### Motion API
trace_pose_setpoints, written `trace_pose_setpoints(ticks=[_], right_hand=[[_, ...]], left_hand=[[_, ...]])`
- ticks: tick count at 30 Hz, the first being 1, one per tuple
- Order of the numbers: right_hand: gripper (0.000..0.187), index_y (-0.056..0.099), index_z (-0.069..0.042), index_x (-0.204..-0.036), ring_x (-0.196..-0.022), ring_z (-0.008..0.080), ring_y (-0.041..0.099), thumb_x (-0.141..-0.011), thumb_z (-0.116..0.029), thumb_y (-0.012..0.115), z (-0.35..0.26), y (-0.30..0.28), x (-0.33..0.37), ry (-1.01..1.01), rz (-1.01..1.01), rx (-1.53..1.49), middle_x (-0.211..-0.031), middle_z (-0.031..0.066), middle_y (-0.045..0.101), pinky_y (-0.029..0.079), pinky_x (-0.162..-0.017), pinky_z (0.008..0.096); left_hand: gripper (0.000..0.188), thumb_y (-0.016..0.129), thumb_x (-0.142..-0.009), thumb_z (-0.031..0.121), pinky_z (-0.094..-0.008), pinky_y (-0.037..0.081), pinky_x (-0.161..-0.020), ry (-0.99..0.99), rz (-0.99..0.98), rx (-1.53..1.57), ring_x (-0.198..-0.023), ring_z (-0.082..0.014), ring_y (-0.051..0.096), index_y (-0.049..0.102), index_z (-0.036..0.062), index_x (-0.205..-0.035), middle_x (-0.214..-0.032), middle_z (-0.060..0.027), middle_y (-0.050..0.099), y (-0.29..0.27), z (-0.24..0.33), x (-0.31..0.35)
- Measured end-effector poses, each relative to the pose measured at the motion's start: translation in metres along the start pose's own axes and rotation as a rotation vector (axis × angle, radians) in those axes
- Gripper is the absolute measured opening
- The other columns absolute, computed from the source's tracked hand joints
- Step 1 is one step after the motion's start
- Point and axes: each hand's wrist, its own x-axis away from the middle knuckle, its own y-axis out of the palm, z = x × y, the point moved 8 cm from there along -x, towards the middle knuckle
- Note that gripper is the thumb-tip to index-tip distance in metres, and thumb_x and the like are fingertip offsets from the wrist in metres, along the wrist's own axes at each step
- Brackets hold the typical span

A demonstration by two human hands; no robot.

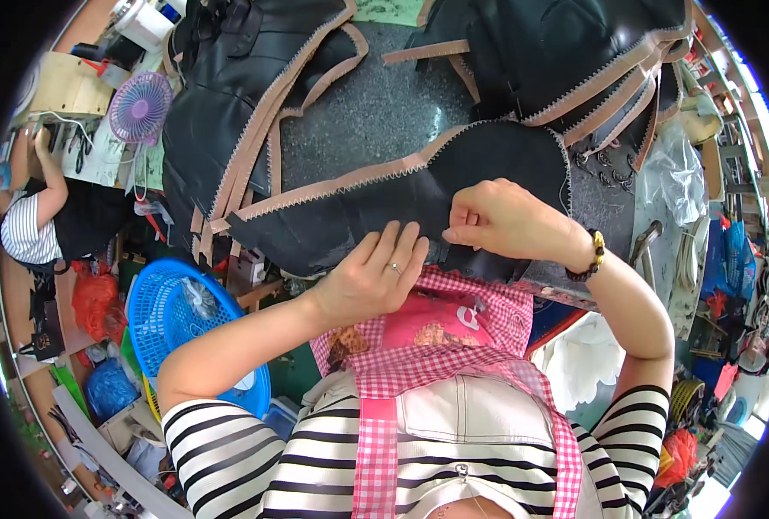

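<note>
A black leather-like panel (341,221) lies across the work table in front of me, with a tan strip zigzag-stitched along its far edge. My left hand (371,272) rests flat on the panel's near edge, fingers stretched out, a ring on one finger. Above the panel's right half, my right hand (510,221) is curled closed, thumb toward the left. Whatever its fingers may hold is hidden. Two heaps of similar black pieces with tan edging, a left pile (229,112) and a right pile (566,56), lie farther back on the table.
Small dark metal bits (608,169) and a clear plastic bag (674,169) lie at the table's right. A purple fan (140,107) stands at the far left, a blue basket (155,303) at my left side. Another person's arm (51,182) shows at the left.
</note>
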Motion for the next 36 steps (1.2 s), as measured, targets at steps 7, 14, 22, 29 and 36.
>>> trace_pose_setpoints(ticks=[7, 14, 22, 29, 36], right_hand=[[0.028, 0.066, -0.001, -0.07, -0.068, 0.033, 0.068, -0.074, -0.027, 0.076, -0.001, 0.015, -0.008, 0.032, 0.096, 0.222, -0.067, 0.0139, 0.067, 0.053, -0.066, 0.0392], [0.02, 0.067, -0.001, -0.074, -0.064, 0.0233, 0.068, -0.078, -0.018, 0.077, 0.02, 0.003, -0.006, 0.058, -0.011, -0.214, -0.066, 0.0104, 0.068, 0.052, -0.062, 0.0328], [0.021, 0.065, 0.001, -0.074, -0.058, 0.0118, 0.063, -0.078, -0.013, 0.08, 0.021, 0.006, -0.009, 0.087, 0.057, -0.112, -0.062, 0.0073, 0.065, 0.047, -0.055, 0.0275], [0.018, 0.068, -0.001, -0.079, -0.066, 0.0252, 0.068, -0.075, -0.015, 0.079, 0.018, 0.002, -0.006, 0.08, 0.047, -0.023, -0.069, 0.0123, 0.067, 0.052, -0.062, 0.0339], [0.014, 0.065, 0.001, -0.086, -0.067, 0.0109, 0.057, -0.075, 0.002, 0.073, -0.082, -0.098, 0.108, -0.279, 0.821, 0.138, -0.078, 0.0046, 0.062, 0.046, -0.06, 0.0249]], left_hand=[[0.035, 0.058, -0.085, 0.013, -0.0361, 0.056, -0.082, -0.098, -0.058, 0.068, -0.101, -0.0329, 0.066, 0.064, -0.0021, -0.116, -0.121, -0.0224, 0.061, 0.003, 0.002, 0.003], [0.041, 0.057, -0.084, 0.013, -0.0368, 0.055, -0.084, -0.163, -0.069, 0.093, -0.104, -0.0324, 0.065, 0.062, -0.001, -0.122, -0.122, -0.0215, 0.061, 0.004, -0.001, 0.002], [0.046, 0.057, -0.083, 0.012, -0.0384, 0.052, -0.087, -0.2, -0.196, 0.119, -0.105, -0.0308, 0.063, 0.06, 0.0023, -0.128, -0.124, -0.0193, 0.059, 0.004, -0.002, -0.003], [0.046, 0.057, -0.082, 0.014, -0.0355, 0.05, -0.084, -0.231, -0.22, 0.118, -0.101, -0.0275, 0.062, 0.062, 0.0028, -0.126, -0.123, -0.0171, 0.06, 0.001, -0.002, -0.008], [0.035, 0.062, -0.077, 0.003, -0.0382, 0.052, -0.072, -0.441, -0.194, 0.685, -0.083, -0.029, 0.067, 0.067, 0.0001, -0.111, -0.101, -0.0127, 0.07, -0.036, -0.065, -0.031]])
